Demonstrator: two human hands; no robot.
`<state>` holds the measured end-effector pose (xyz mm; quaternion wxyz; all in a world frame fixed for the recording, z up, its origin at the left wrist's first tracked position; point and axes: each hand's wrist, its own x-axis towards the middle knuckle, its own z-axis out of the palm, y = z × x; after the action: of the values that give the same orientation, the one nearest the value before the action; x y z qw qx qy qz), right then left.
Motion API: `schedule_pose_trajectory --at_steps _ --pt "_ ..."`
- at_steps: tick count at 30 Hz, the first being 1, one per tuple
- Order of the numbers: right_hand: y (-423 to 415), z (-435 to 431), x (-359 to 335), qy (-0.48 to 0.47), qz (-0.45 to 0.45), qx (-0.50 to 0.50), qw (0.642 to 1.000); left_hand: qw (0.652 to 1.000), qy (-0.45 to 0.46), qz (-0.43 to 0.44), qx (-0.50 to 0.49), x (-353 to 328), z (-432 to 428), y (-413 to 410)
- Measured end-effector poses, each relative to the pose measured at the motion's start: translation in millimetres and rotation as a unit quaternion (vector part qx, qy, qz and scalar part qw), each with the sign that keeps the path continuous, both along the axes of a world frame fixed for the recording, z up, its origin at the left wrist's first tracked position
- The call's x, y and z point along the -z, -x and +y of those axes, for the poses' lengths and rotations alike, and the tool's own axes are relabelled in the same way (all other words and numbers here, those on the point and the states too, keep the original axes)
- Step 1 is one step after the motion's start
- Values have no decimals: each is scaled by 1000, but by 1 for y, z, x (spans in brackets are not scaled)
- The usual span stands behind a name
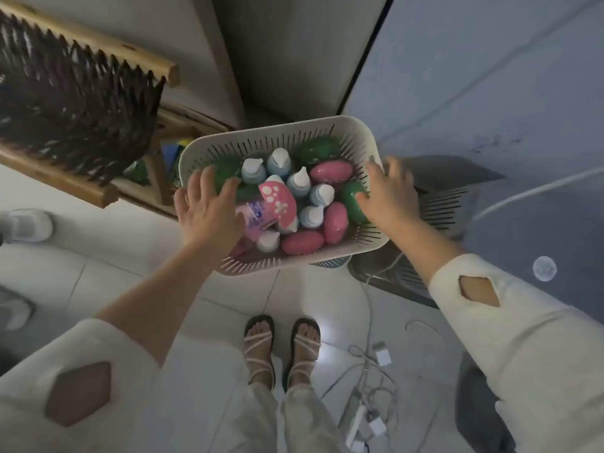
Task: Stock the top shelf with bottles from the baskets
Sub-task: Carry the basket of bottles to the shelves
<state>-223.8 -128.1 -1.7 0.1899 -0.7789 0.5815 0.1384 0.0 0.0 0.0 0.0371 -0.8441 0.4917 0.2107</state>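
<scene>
A white slatted basket (pixel 261 138) stands below me, full of bottles: several blue ones with white caps (pixel 299 183), pink ones (pixel 330 171), green ones (pixel 315 150) and a pink bottle with white spots (pixel 277 197). My left hand (pixel 209 210) reaches in over the basket's left rim, fingers spread, fingertips at a green bottle (pixel 225 171). My right hand (pixel 389 194) lies over the right rim, fingers spread, touching another green bottle (pixel 351 199). Neither hand holds anything.
A dark wicker basket (pixel 75 109) sits on a wooden rack (pixel 98 191) at the left. A second slatted basket (pixel 447 207) lies under the white one at the right. Cables and a power strip (pixel 366 416) lie on the tiled floor by my sandalled feet (pixel 281 348).
</scene>
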Motion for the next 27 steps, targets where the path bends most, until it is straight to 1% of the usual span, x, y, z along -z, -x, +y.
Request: schedule_pose_trajectory --at_steps 2,3,5,6,9,11,13,14,15,18,20,23,27 --pt "-2 -4 18 1 15 44 999 996 4 16 -91 13 -1 -5" --pt "-2 -5 29 -8 17 65 998 987 6 47 -151 21 -1 -6" --pt "-3 -6 46 -39 -6 105 994 958 22 123 -259 33 -1 -7" --pt "-4 -6 53 -48 -15 122 991 947 29 139 -288 37 -2 -7" --pt "-3 -11 65 -37 -33 204 978 933 62 120 -334 47 -3 -10" --pt "-1 -18 71 -45 -50 263 963 900 75 144 -405 53 -6 -18" --pt "1 -23 78 -67 -86 313 943 856 71 190 -475 61 -4 -25" --pt "2 -24 80 -71 -100 331 936 841 64 213 -492 66 -1 -27" --pt "1 -24 82 -67 -103 339 933 838 57 223 -495 69 1 -27" --pt "-1 -23 90 -34 -81 346 934 845 59 200 -493 78 5 -27" --pt "-3 -21 92 -10 -70 346 936 842 68 192 -499 83 3 -27" --pt "-7 -23 93 -19 -84 363 928 836 74 193 -508 89 3 -31" --pt "-4 -20 85 -23 -103 383 918 839 78 203 -500 84 8 -37"
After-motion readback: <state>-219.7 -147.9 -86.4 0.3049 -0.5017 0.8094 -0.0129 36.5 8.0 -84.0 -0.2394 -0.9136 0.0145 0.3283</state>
